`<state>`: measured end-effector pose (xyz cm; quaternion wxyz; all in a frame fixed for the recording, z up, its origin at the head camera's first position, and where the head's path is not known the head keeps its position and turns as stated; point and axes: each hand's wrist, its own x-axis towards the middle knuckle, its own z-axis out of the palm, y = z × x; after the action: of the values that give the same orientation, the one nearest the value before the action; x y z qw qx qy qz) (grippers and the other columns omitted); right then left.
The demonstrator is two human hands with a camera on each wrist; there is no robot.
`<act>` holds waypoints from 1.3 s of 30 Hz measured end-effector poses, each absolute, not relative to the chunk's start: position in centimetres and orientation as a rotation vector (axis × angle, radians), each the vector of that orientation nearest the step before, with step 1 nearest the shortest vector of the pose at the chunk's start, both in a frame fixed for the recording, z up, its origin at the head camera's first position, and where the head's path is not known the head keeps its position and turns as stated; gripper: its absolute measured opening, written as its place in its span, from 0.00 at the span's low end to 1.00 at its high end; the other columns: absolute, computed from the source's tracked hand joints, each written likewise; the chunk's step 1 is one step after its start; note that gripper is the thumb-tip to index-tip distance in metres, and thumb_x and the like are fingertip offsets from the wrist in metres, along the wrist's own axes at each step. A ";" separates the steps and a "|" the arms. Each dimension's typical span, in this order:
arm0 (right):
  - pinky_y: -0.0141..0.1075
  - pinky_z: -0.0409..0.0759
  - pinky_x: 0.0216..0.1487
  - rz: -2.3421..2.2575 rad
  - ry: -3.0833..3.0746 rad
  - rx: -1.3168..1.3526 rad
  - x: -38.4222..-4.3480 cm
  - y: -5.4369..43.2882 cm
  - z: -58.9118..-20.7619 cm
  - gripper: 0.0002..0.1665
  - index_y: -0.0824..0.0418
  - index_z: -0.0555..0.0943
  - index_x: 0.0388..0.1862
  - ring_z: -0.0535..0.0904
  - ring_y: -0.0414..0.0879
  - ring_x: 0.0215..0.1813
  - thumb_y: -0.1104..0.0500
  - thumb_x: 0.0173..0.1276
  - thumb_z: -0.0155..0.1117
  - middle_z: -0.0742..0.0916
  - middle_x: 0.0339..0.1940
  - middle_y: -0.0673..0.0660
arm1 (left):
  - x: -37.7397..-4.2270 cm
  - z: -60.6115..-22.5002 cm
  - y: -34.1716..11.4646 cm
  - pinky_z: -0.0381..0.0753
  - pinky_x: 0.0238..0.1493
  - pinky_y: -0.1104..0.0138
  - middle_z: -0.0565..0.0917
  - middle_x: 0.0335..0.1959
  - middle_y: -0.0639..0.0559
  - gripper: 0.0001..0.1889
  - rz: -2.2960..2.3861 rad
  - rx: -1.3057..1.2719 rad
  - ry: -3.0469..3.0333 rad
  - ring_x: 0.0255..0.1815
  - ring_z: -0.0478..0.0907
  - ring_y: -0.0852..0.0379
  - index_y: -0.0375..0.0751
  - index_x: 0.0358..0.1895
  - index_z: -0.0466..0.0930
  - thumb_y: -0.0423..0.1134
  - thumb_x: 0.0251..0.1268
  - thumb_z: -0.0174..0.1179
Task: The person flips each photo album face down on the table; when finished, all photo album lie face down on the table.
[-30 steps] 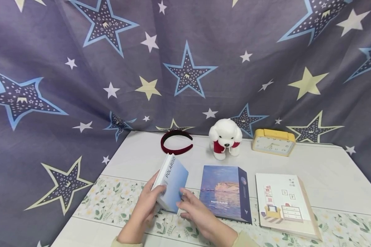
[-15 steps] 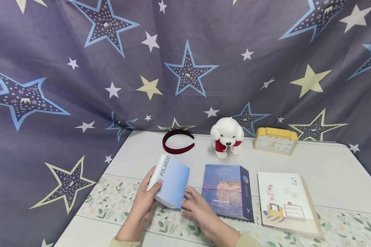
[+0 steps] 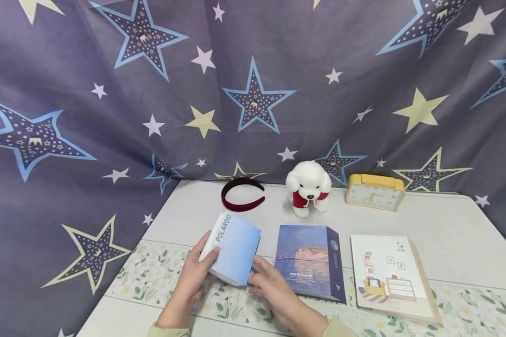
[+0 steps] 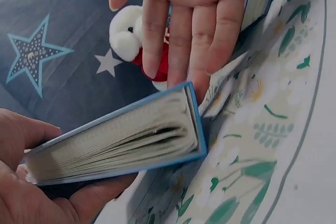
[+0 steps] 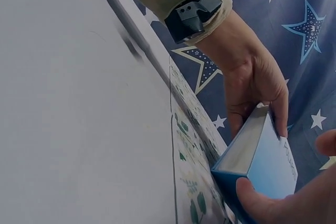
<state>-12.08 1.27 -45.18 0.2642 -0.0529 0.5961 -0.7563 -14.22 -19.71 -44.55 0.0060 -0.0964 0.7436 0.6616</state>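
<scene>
My left hand (image 3: 195, 271) grips a small blue photo album (image 3: 237, 250) marked POLAROID by its spine side, thumb on the cover. In the left wrist view the thick pages (image 4: 121, 137) show along one edge, slightly parted near the outer end. My right hand (image 3: 274, 290) is at the album's lower right corner, its fingers mostly straight; in the right wrist view one finger (image 5: 254, 200) touches that corner. Just right of this hand lies a larger album (image 3: 305, 262) with a sea-and-cliff cover, reading PHOTO ALBUM.
A white album (image 3: 388, 276) with a room drawing lies at the right. Along the back are a dark red headband (image 3: 242, 206), a white toy dog (image 3: 308, 185) in red and a yellow alarm clock (image 3: 374, 192). A starry curtain (image 3: 173, 93) hangs behind the table.
The blue album has turned from tilted on its side to show its front cover more flatly upward. My right hand has stayed by its lower right corner.
</scene>
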 end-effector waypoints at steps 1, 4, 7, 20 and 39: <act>0.54 0.73 0.62 -2.045 1.616 -0.146 -12.1 1.3 -45.1 0.43 0.71 0.48 0.77 0.70 0.66 0.66 0.58 0.70 0.55 0.55 0.76 0.74 | -14.2 -44.6 -19.7 0.80 0.53 0.54 0.61 0.74 0.38 0.33 2.044 -0.303 2.348 0.63 0.73 0.39 0.46 0.78 0.51 0.39 0.74 0.52; 0.56 0.71 0.63 -2.042 1.622 -0.161 -12.2 1.4 -45.1 0.43 0.70 0.48 0.77 0.65 0.67 0.69 0.57 0.71 0.54 0.54 0.76 0.74 | -14.1 -44.7 -19.6 0.76 0.59 0.53 0.59 0.74 0.36 0.33 1.916 -0.298 2.460 0.66 0.69 0.38 0.40 0.78 0.49 0.39 0.74 0.50; 0.56 0.70 0.63 -2.040 1.627 -0.174 -12.2 1.6 -45.1 0.43 0.69 0.49 0.78 0.63 0.68 0.70 0.57 0.71 0.55 0.53 0.77 0.73 | -14.0 -44.8 -19.4 0.63 0.68 0.49 0.57 0.75 0.34 0.33 1.745 -0.297 2.598 0.73 0.59 0.37 0.33 0.76 0.49 0.39 0.74 0.49; 0.63 0.60 0.67 -2.038 1.620 -0.211 -11.9 2.1 -45.5 0.40 0.66 0.53 0.77 0.54 0.69 0.74 0.57 0.71 0.55 0.52 0.78 0.71 | -13.4 -45.7 -18.9 0.49 0.71 0.43 0.55 0.74 0.29 0.32 1.432 -0.256 2.719 0.75 0.48 0.34 0.26 0.75 0.48 0.37 0.74 0.46; 0.54 0.72 0.63 -1.974 1.654 -0.320 -11.9 4.5 -43.5 0.30 0.67 0.66 0.71 0.76 0.60 0.61 0.57 0.74 0.54 0.70 0.71 0.67 | -13.8 -45.8 -19.6 0.53 0.69 0.41 0.58 0.71 0.26 0.36 1.067 -0.266 2.878 0.73 0.53 0.30 0.24 0.72 0.57 0.42 0.67 0.57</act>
<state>-11.89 4.53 -43.55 0.2698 -0.1188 0.6137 -0.7324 -13.83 -19.58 -45.78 0.0304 -0.0862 0.9337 0.3462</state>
